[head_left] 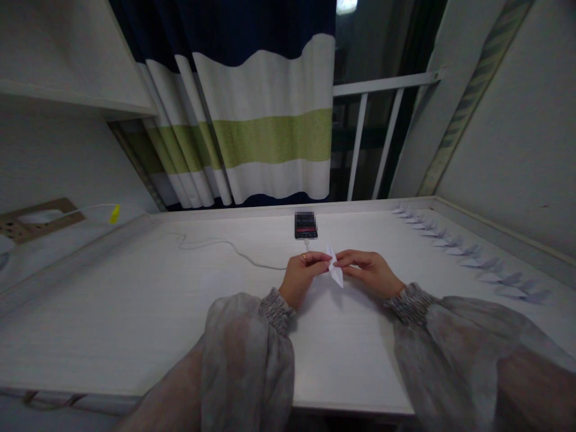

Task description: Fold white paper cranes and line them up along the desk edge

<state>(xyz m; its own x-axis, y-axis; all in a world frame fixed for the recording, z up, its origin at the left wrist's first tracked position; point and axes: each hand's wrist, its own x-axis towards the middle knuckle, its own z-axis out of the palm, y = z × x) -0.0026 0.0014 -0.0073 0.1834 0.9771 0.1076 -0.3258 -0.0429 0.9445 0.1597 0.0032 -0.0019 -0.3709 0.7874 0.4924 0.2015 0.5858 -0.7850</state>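
Note:
A small folded piece of white paper [335,268] is held upright just above the white desk [135,300], between both hands. My left hand [303,275] pinches its left side with thumb and fingers; a ring shows on one finger. My right hand [366,270] pinches its right side. Both wrists end in sheer grey gathered sleeves.
A phone [305,225] lies flat just beyond the hands, with a white cable [225,245] running left toward a wall socket [33,217]. Several folded white paper figures [468,252] line the desk's right edge. A striped curtain [252,120] and a white railing [382,120] stand behind.

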